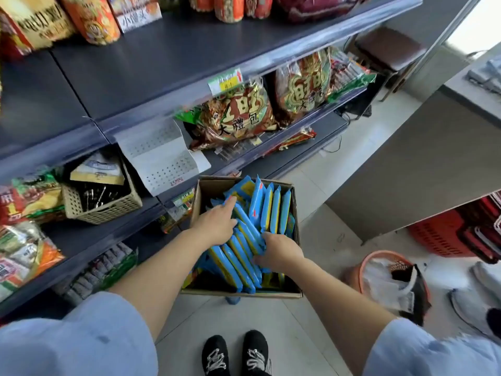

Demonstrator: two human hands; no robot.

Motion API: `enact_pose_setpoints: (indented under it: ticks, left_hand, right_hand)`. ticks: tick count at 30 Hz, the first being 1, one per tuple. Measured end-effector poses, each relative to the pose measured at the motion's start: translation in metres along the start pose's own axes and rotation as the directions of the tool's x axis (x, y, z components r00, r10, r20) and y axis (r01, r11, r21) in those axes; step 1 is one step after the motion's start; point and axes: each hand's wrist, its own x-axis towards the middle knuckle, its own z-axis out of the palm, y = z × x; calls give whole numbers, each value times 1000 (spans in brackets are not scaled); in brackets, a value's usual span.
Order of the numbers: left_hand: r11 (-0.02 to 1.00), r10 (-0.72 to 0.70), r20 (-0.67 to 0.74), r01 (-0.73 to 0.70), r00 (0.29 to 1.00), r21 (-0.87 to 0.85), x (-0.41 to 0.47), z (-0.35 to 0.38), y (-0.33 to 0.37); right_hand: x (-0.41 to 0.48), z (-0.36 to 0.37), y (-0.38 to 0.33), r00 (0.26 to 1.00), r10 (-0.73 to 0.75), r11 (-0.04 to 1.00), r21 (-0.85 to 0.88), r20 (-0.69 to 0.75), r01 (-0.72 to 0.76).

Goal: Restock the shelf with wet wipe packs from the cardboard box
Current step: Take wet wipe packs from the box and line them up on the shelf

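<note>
gripping packs (240, 257), right hand (282, 251), fingers half-hidden

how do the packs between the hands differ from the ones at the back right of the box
The leaning packs slant in a row, with the left hand and right hand on them; the upright packs stand on edge, untouched. Both are blue and yellow, in the cardboard box.

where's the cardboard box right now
Head view, centre: the cardboard box sits between the shelf on the left and the orange bin on the right.

Glossy plastic packs (244, 251), matt cardboard box (200, 196)
</note>
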Motion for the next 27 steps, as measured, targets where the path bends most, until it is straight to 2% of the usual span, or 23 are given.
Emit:
enact_pose_setpoints:
  ticks: [2, 4, 6, 8, 10, 11, 12, 13, 14, 15, 16, 17, 19, 21, 24, 27]
  left_hand:
    - [982, -55, 0, 54, 999, -180, 11, 4, 6]
    - [913, -166, 29, 165, 986, -374, 18, 6, 11]
    - [814, -256, 69, 254, 964, -522, 24, 8, 10]
    - [704, -347, 98, 328, 933, -630, 26, 8, 1]
    - [484, -393, 181, 370, 902, -793, 25, 8, -9]
    - [386, -394, 207, 365, 896, -847, 23, 8, -13]
    - [330, -395, 218, 359, 893, -873, 21, 8, -16]
    - [304, -390, 223, 353, 893, -885, 19, 9, -20]
    - [283, -381, 226, 346, 896, -895, 17, 10, -22]
    - [277, -379, 222, 339, 898, -899, 15, 9, -25]
    - [285, -383, 208, 330, 900, -900, 12, 9, -26]
    - [303, -389, 193, 323, 901, -897, 9, 7, -27]
    - [349, -395, 148, 297, 907, -889, 4, 4, -30]
    - [323, -393, 128, 267, 911, -908, 1, 0, -34]
    - [192, -399, 122, 213, 909, -958, -1, -7, -38]
    - [124, -486, 67, 145, 871, -982, -1, -14, -41]
  right_hand:
    - [3, 6, 1, 997, -28, 1000, 12, -70, 29]
    - [3, 13, 6, 976, -126, 992, -30, -180, 123]
    - [2, 23, 12, 923, -279, 956, -169, -265, 241]
    - [1, 31, 17, 816, -426, 894, -316, -390, 316]
    - [-3, 33, 14, 733, -511, 845, -416, -448, 335]
    - [-4, 33, 11, 733, -509, 849, -405, -452, 340]
    - [-6, 31, 6, 772, -452, 885, -330, -447, 328]
    - [-9, 27, 2, 843, -334, 941, -206, -421, 270]
    - [-11, 26, 0, 924, -153, 988, -27, -352, 154]
    - [-11, 23, -1, 969, 33, 987, 161, -244, 7]
    - [-8, 23, -1, 978, 181, 927, 349, -104, -134]
    - [-5, 22, 0, 967, 252, 830, 506, 37, -235]
    - [0, 20, -1, 944, 246, 646, 689, 219, -328]
    - [6, 18, 1, 945, 199, 497, 805, 258, -324]
    - [9, 11, -4, 951, 204, 221, 935, 234, -278]
    - [11, 9, -9, 942, 258, 79, 967, 216, -243]
